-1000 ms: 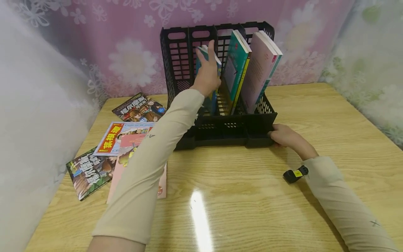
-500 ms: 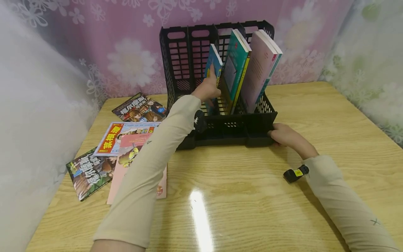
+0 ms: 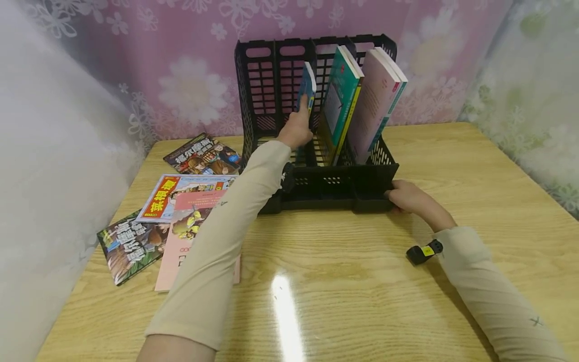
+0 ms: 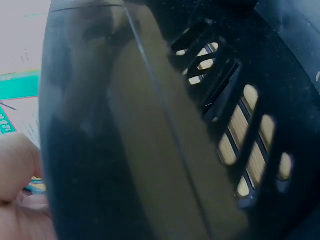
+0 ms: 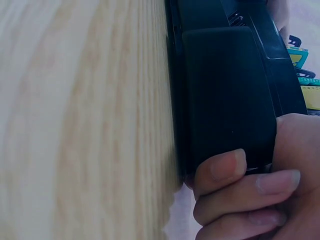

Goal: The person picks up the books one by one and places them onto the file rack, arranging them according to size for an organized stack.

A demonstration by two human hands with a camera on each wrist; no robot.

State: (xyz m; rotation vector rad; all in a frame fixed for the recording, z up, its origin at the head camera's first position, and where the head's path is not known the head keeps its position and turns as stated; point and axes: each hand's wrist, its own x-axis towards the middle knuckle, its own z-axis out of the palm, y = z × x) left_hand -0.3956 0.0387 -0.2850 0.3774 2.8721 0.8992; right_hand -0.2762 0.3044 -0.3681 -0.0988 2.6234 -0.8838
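My left hand (image 3: 296,129) reaches into a black slotted book rack (image 3: 314,193). It holds a slim blue book (image 3: 305,85) by its spine, the index finger extended up along it. In the left wrist view the rack's dark front wall fills most of the picture, and only part of the hand (image 4: 20,175) shows at the left edge. At the rack's lower front right corner, my right hand (image 3: 409,197) grips the base. Its fingers (image 5: 227,200) curl at the end of the black plastic in the right wrist view.
A green book (image 3: 340,98) and a pale pink book (image 3: 373,95) stand in the rack's right compartments. Left on the wooden table (image 3: 344,286) lie a dark-covered book (image 3: 203,155), a red-and-blue book (image 3: 165,193), a pink book (image 3: 181,251) and a green-edged dark book (image 3: 131,246).
My left hand came down from the blue book's top to its spine, and the book has turned slightly and stands edge-on. The right hand stays at the rack corner.
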